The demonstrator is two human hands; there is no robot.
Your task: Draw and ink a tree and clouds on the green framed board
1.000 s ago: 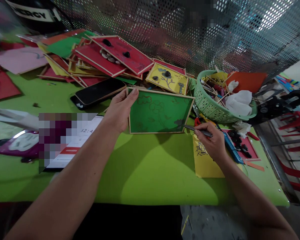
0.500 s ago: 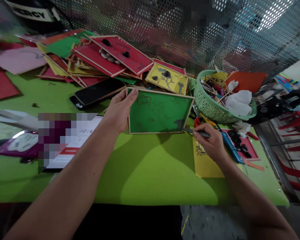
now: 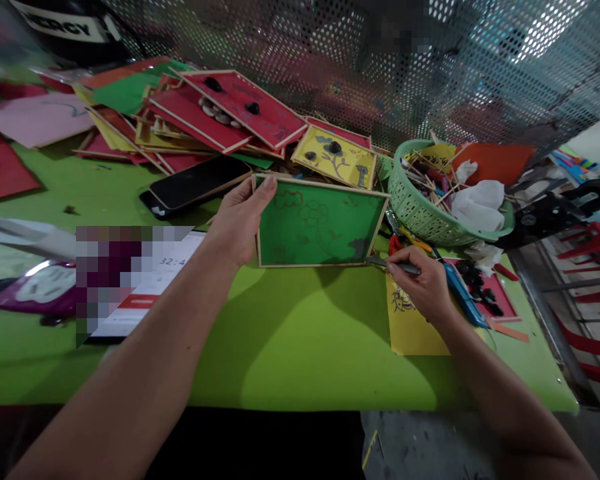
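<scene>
My left hand [image 3: 245,220] grips the left edge of a green framed picture [image 3: 315,230], thumb on its front. The picture is tilted up from the table, with thin pale sticks along its edges and flower and cloud outlines drawn on it. Near its lower right corner is a dark grey patch. Closed around a grey pen [image 3: 403,267], my right hand [image 3: 423,280] is at the picture's right side, the pen's tip by that lower right corner. Under the right hand lies a yellow card [image 3: 415,333] with a black line drawing.
Behind stand a pile of framed red pictures [image 3: 275,120], a yellow picture [image 3: 337,157] and a green basket [image 3: 430,213] of sticks and paper. A black phone [image 3: 200,183], a lit screen [image 3: 145,293] and a purple power strip [image 3: 45,287] lie left. A blue cutter [image 3: 463,293] lies right.
Both hands, the picture and the pen stay almost where they were. Any movement of the pen tip is too small to make out.
</scene>
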